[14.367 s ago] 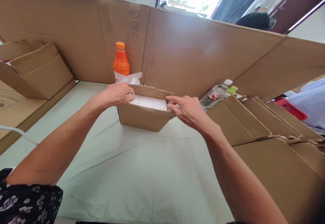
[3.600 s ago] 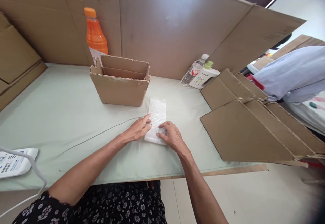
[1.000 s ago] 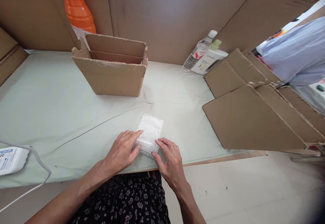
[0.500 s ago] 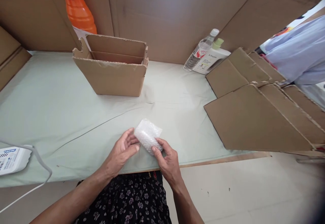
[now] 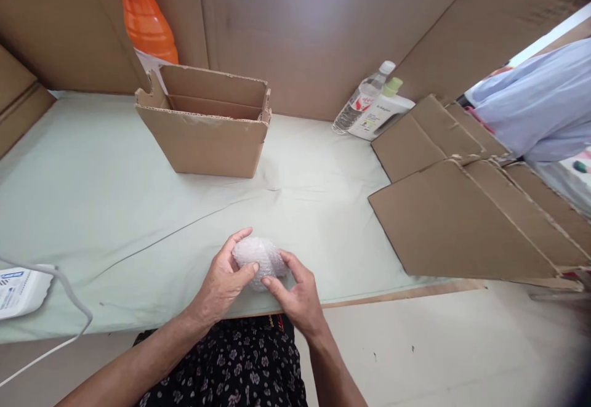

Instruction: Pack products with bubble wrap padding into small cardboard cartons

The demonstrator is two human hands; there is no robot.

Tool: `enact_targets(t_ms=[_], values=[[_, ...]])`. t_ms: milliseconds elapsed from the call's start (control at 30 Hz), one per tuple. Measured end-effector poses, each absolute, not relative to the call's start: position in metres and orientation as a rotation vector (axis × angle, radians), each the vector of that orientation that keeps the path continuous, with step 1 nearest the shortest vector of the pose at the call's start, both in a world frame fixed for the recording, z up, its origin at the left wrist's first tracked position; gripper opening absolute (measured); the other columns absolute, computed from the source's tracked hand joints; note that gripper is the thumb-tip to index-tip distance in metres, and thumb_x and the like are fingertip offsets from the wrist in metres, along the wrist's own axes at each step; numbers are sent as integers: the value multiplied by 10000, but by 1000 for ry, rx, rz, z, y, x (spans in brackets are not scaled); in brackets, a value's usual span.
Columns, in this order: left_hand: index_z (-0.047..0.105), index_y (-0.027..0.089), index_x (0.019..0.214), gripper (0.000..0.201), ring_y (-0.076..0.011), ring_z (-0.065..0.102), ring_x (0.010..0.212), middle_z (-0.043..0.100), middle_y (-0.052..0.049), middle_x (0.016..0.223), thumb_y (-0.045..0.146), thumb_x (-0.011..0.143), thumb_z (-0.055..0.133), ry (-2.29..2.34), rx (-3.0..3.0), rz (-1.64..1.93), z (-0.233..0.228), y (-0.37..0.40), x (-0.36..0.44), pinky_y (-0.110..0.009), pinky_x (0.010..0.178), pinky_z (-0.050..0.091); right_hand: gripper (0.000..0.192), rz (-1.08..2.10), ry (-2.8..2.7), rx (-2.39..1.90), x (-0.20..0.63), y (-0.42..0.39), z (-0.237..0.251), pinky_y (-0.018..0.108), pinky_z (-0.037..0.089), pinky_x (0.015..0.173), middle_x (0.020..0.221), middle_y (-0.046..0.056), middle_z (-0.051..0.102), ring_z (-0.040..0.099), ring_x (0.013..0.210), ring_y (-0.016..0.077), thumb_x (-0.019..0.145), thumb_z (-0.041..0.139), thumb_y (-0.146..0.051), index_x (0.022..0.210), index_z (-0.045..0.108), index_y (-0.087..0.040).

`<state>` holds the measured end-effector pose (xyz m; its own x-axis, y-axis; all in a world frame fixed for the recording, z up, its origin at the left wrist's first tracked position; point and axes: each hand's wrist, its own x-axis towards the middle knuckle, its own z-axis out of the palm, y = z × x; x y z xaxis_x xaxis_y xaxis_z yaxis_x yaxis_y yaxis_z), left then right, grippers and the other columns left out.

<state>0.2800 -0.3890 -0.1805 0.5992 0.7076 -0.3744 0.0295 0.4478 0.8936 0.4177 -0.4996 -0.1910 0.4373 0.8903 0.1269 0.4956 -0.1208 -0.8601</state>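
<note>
A small bundle of clear bubble wrap (image 5: 259,258) is between my two hands, just above or on the green cloth near the table's front edge. My left hand (image 5: 226,274) grips its left side, with the thumb across the front and the fingers behind. On the right side, my right hand (image 5: 295,290) holds it between thumb and fingers. Whatever is inside the wrap, if anything, cannot be made out. Beyond the hands stands an open-topped cardboard box (image 5: 203,142), its contents mostly hidden.
An orange bottle (image 5: 150,25) rises behind the box. A clear bottle (image 5: 362,99) and a white bottle (image 5: 381,114) lean at the back right. Folded cardboard pieces (image 5: 462,222) cover the right side. A cable (image 5: 71,293) crosses a white package (image 5: 23,293) at left.
My left hand has closed onto the bubble wrap, where before its fingers were beside it. The bundle has turned and come slightly left and nearer, its loose flap no longer sticking out.
</note>
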Motion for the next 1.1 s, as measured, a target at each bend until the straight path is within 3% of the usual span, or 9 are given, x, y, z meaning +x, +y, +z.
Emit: enact_targets(t_ms=[100,233,367,567,633,700,800,933,1100], values=[[446,159,1425,713,-143,599,779,645,-5,892,274,763,685,907,1137,555,-185,-387,281,-254,720,511,241,338,-1272,-1779,398,-493,-198,342,580,793,1021,77,729,694,899,223,900,640,-266,1136,638,-218],[449,161,1415,643,-160,630,799,664,-32,947,282,814,643,930,1229,571,-198,-383,279,-289,744,543,375,211,-1362,-1753,392,-492,-211,349,611,802,1113,99,742,727,965,248,923,605,-245,1298,590,-224],[473,192,1395,573,-230,647,1051,635,-114,1213,333,870,655,926,1662,834,-183,-356,276,-395,928,543,296,231,-1266,-1783,410,-489,-207,308,624,799,1105,88,761,748,954,236,949,576,-245,1237,637,-212],[510,203,1381,499,-325,396,1439,527,-136,1429,180,891,602,952,2388,1542,-110,-250,285,-532,1181,321,198,210,-1187,-1852,446,-475,-173,256,599,676,916,58,765,732,778,203,927,620,-356,1042,670,-203],[583,196,1293,433,-346,390,1442,601,-118,1338,136,865,592,1074,2468,1570,-101,-223,288,-577,1196,257,178,181,-1212,-1861,457,-468,-162,254,586,660,856,37,748,709,724,190,920,627,-377,985,668,-216],[659,213,1116,301,-327,498,1354,686,-78,1140,97,853,571,1150,2516,1543,-105,-211,289,-598,1198,222,175,127,-1229,-1860,470,-462,-150,257,576,653,826,26,736,695,707,188,914,636,-392,954,671,-226],[668,239,924,207,-280,615,1186,704,-31,946,74,853,563,1154,2546,1536,-126,-217,286,-602,1197,221,198,-14,-1203,-1867,495,-448,-127,273,556,660,830,26,731,692,735,200,889,675,-424,937,685,-232],[652,257,933,172,-273,618,1180,706,-23,963,102,886,592,1199,2480,1608,-151,-231,281,-611,1183,251,250,-232,-1201,-1845,520,-406,-79,298,515,683,841,32,716,659,739,191,856,719,-450,950,699,-219],[641,255,942,146,-262,600,1206,695,-31,985,119,915,593,1194,2417,1697,-154,-230,285,-584,1162,318,105,-258,-1648,-1712,512,-306,-28,302,471,714,856,8,701,609,749,165,901,635,-319,924,684,-229]])
